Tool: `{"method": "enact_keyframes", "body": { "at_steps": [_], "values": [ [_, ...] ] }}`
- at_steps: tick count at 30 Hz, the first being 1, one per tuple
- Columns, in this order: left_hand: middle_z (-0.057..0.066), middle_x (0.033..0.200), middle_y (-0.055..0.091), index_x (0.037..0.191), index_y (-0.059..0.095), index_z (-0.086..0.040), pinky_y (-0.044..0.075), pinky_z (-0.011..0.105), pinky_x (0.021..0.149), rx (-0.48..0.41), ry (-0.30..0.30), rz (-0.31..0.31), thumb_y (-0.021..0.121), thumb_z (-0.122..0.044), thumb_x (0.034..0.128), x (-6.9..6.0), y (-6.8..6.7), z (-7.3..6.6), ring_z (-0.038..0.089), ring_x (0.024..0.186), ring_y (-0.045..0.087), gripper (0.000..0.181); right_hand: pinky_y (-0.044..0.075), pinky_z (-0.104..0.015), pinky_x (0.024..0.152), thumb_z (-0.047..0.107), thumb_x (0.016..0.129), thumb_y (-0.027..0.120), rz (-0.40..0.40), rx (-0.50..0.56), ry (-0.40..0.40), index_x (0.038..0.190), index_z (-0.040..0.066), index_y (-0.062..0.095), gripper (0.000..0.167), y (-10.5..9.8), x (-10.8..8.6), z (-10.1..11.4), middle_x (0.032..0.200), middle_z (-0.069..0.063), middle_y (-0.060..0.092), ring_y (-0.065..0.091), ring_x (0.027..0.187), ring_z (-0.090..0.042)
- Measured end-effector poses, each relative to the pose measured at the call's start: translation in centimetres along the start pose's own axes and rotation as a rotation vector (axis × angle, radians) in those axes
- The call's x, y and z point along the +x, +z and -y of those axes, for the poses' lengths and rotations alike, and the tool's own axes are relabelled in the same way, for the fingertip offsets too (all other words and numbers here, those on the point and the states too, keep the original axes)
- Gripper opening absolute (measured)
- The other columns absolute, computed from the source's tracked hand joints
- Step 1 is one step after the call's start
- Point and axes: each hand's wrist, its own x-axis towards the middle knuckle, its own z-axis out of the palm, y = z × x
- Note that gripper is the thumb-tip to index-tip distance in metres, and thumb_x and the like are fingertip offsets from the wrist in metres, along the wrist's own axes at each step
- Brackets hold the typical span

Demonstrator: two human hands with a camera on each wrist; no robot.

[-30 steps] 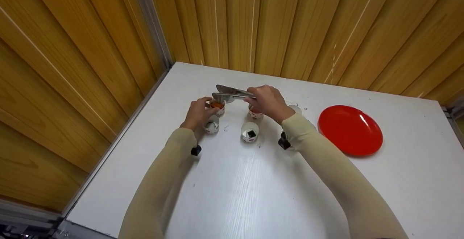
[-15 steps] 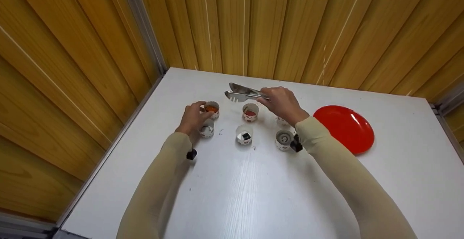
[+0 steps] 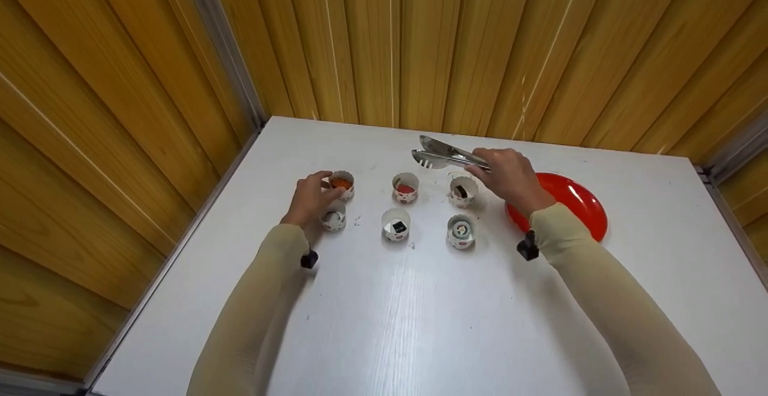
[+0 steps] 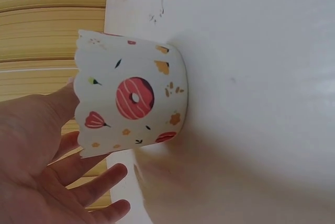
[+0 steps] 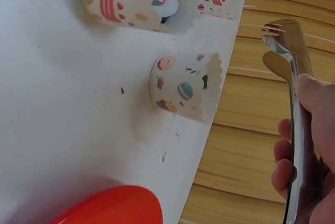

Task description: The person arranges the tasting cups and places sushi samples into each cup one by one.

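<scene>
My left hand (image 3: 307,199) is at the back left paper baking cup (image 3: 349,193), which has orange contents; thumb and forefinger hold it at the rim. In the left wrist view a donut-printed paper cup (image 4: 131,96) hides part of that hand. My right hand (image 3: 510,174) grips metal tongs (image 3: 444,155) above the back right paper cup (image 3: 463,192), which has something dark inside. The tongs' ends (image 5: 280,48) stand slightly apart, with nothing visible between them.
A back middle cup (image 3: 405,188) has red contents. In front stand a pale-looking left cup (image 3: 333,217), a middle cup (image 3: 396,227) with a black-and-white piece and a right cup (image 3: 461,233) with a round piece. A red plate (image 3: 579,204) lies at right, partly behind the right hand.
My right hand has carried the tongs rightward, away from the orange-filled cup, past the middle cup toward the red plate. My left hand has stayed at the back left cup.
</scene>
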Motion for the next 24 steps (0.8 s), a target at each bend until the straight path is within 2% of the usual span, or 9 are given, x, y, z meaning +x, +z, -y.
{"method": "enact_keyframes", "body": {
  "at_steps": [7,12,17,24],
  "values": [
    [0.016,0.136,0.061,0.149,0.05,-0.006,0.047,0.046,0.106,-0.017,-0.046,0.002,0.071,-0.029,0.0997,0.0,-0.4,0.1,0.03,0.124,0.057,0.058,0.061,-0.048,0.076,0.025,0.094,0.077,-0.003,-0.004,0.058,0.116,0.01,0.073,0.026,-0.8,-1.9,-2.1,0.099,-0.013,0.076,0.067,0.078,-0.029],
    [0.017,0.136,0.06,0.149,0.05,-0.005,0.047,0.046,0.106,0.0,-0.039,-0.005,0.07,-0.03,0.1002,-0.1,-0.5,0.0,0.031,0.126,0.056,0.058,0.061,-0.05,0.077,0.021,0.093,0.079,-0.024,0.018,0.072,0.118,0.01,0.072,0.028,-1.5,-3.5,-3.4,0.104,-0.014,0.076,0.069,0.082,-0.031],
    [0.018,0.136,0.06,0.149,0.05,-0.006,0.046,0.047,0.106,0.001,-0.039,0.0,0.069,-0.031,0.1009,-0.1,-0.4,0.1,0.033,0.128,0.053,0.058,0.061,-0.052,0.073,0.017,0.091,0.08,-0.044,0.013,0.118,0.127,0.008,0.069,0.039,-2.2,-5.4,-4.8,0.108,-0.018,0.075,0.068,0.086,-0.034],
    [0.021,0.133,0.063,0.148,0.051,-0.005,0.049,0.048,0.102,0.014,0.02,-0.011,0.068,-0.032,0.1015,-0.3,-0.4,0.3,0.035,0.124,0.058,0.056,0.061,-0.051,0.071,0.021,0.093,0.078,-0.055,-0.041,0.155,0.13,0.004,0.067,0.042,-3.0,-7.7,-6.5,0.103,-0.02,0.074,0.066,0.082,-0.035]
  ]
}}
